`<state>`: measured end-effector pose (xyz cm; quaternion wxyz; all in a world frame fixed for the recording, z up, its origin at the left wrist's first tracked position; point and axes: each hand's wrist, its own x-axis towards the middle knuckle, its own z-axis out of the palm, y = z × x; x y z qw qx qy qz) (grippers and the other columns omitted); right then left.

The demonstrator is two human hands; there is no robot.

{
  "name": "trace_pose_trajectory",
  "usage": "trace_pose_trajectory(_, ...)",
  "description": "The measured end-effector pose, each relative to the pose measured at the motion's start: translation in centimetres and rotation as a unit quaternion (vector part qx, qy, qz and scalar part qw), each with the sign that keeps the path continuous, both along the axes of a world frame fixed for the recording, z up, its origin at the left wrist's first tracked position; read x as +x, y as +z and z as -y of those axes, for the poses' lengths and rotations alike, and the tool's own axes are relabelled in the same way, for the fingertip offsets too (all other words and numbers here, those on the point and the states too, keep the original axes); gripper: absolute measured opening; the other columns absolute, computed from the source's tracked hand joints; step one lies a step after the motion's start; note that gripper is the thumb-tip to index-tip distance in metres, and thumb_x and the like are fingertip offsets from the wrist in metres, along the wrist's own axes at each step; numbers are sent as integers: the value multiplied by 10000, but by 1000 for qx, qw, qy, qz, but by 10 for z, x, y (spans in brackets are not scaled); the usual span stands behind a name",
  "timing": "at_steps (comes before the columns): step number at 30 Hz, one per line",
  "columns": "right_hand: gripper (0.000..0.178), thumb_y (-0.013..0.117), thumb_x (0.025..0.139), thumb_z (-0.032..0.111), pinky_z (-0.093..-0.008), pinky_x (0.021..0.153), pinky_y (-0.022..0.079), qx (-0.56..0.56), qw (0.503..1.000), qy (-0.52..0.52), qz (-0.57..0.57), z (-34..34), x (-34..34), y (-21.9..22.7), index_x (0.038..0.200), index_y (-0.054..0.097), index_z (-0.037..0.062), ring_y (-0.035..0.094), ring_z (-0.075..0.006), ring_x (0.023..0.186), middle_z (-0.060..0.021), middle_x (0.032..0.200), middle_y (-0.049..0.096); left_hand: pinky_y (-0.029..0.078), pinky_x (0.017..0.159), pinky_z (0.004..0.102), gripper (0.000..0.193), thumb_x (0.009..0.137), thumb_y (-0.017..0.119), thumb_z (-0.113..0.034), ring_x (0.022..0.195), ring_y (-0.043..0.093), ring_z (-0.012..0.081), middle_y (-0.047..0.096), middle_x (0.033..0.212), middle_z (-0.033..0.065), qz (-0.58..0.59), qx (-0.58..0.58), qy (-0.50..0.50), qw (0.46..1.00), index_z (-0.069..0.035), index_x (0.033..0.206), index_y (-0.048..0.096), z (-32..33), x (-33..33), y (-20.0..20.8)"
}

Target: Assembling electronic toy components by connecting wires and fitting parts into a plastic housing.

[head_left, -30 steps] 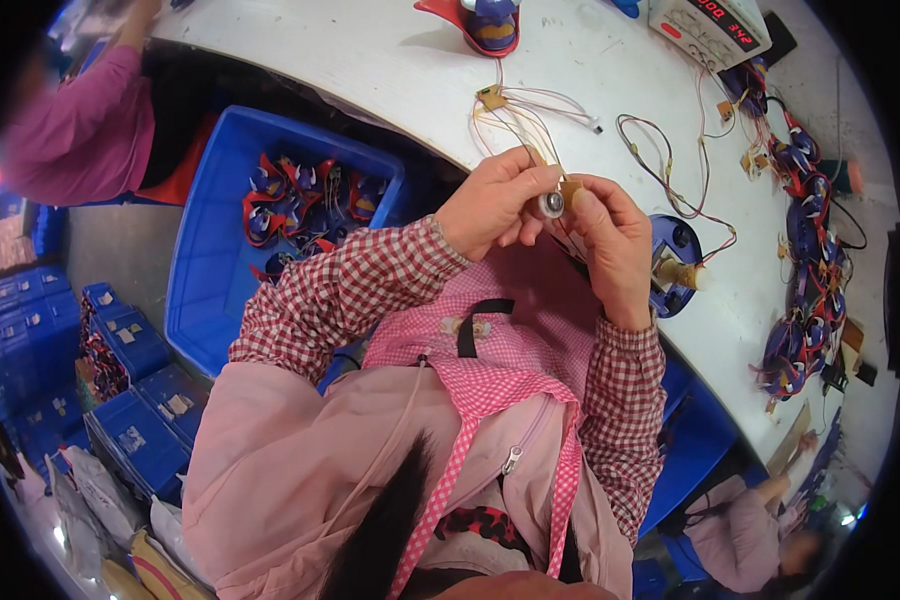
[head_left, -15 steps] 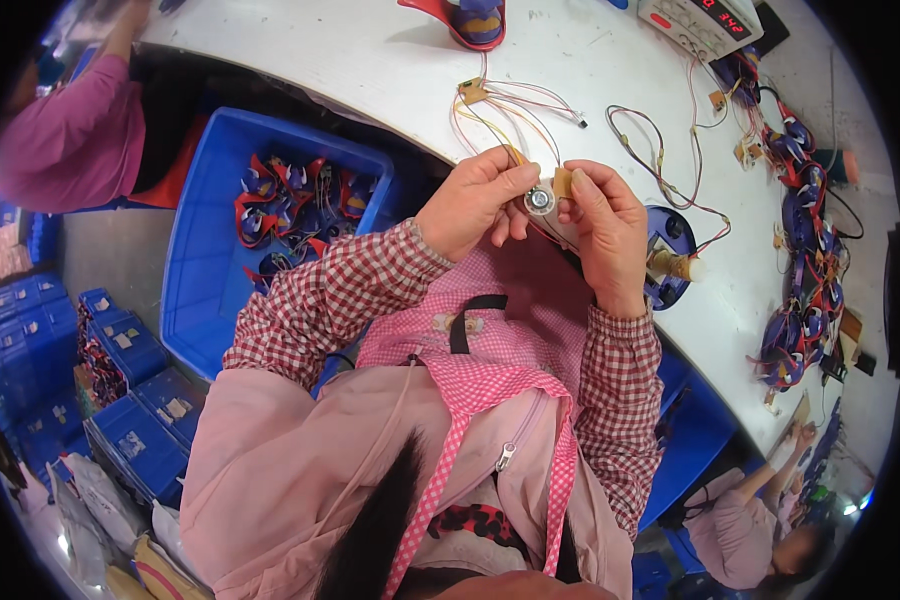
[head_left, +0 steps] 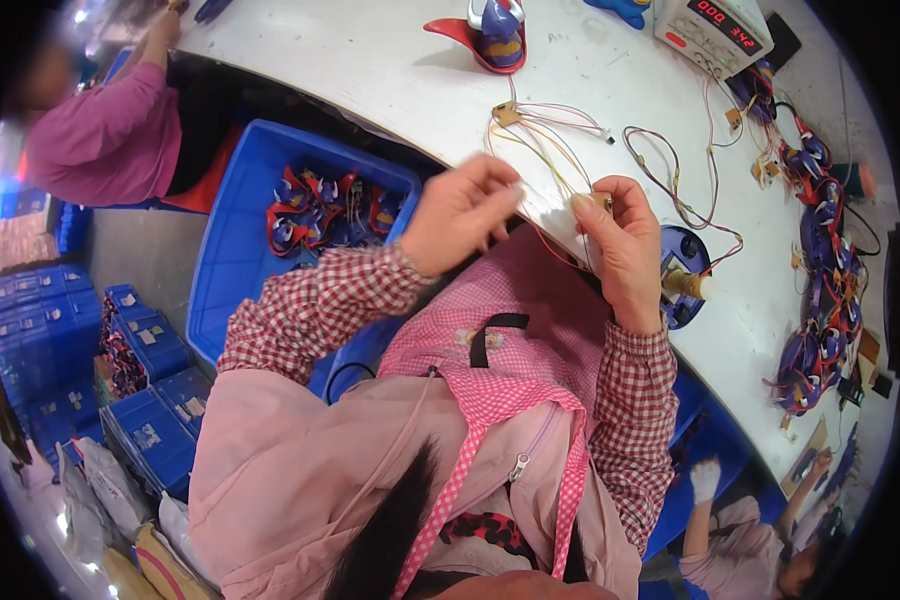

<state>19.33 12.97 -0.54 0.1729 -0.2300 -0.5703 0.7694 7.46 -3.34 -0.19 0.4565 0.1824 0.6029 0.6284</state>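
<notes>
Between the thumb and fingers of my right hand [head_left: 620, 240] is a small brown circuit board [head_left: 602, 201], with thin wires running from it. My left hand [head_left: 460, 215] is apart from it, over the table edge. Its fingers are loosely bent, spread and slightly blurred, and I see nothing in them. Ahead on the white table [head_left: 590, 85] lies a second small brown board [head_left: 507, 113] with several thin coloured wires. Just beyond it a purple toy figure [head_left: 497, 45] with a red cape is joined to a wire.
A blue bin [head_left: 210, 260] to my left holds several similar toys [head_left: 310, 215]. A power supply [head_left: 710, 35] stands at the back right, with a looped cable [head_left: 670, 185] nearby. A blue round tray [head_left: 685, 245] and a row of toys [head_left: 815, 250] lie right. Co-workers [head_left: 100, 130] sit nearby.
My left hand has moved away from my right and no longer shows the round silver part it had between its fingers. My right hand keeps the circuit board. The whole view has shifted slightly.
</notes>
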Motion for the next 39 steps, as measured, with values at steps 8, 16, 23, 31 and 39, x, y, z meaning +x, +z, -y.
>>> trace_pose_trajectory(8, 191, 653, 846, 44, -193, 638, 442, -61, 998, 24, -15, 2, -1, -5, 976, 513, 37, 536, -82, 688, -15, 810, 564, 477, 636, 312, 294, 858, 606, -235, 679, 597, 200, 629, 840, 99, -609, 18, 94, 787, -3, 1039, 592, -30, -99, -30)
trace_pose_trajectory(16, 246, 701, 816, 68, -194, 618, 435, -43, 999, 28, -13, 3, -2, -7, 967, 509, 44, 531, -70, 675, -15, 800, 575, 465, 613, 309, 257, 834, 627, -279, 653, 603, 205, 636, 730, 90, -564, -166, 37, 808, -26, 880, 631, -52, -100, -19)
trace_pose_trajectory(23, 245, 701, 816, 64, -186, 604, 433, -37, 999, 30, -7, 3, -3, -6, 970, 511, 46, 529, -62, 673, -9, 802, 572, 457, 597, 321, 263, 831, 630, -297, 638, 604, 217, 633, 695, 84, -541, -191, 9, 819, -36, 798, 626, -55, -103, -16)
trace_pose_trajectory(31, 227, 691, 826, 67, -183, 625, 431, -25, 999, 13, -18, 7, -2, -6, 969, 516, 42, 525, -59, 695, -5, 823, 567, 460, 634, 337, 245, 828, 628, -267, 703, 596, 251, 622, 752, 107, -581, -146, 37, 800, -23, 815, 625, -49, -96, -24)
trace_pose_trajectory(39, 232, 700, 819, 74, -164, 625, 384, 56, 998, -14, -40, 10, -3, -10, 961, 521, 41, 467, -32, 707, 24, 830, 528, 466, 700, 340, 203, 831, 623, -203, 780, 583, 260, 605, 830, 130, -640, -91, 37, 762, -3, 863, 619, -46, -93, -31)
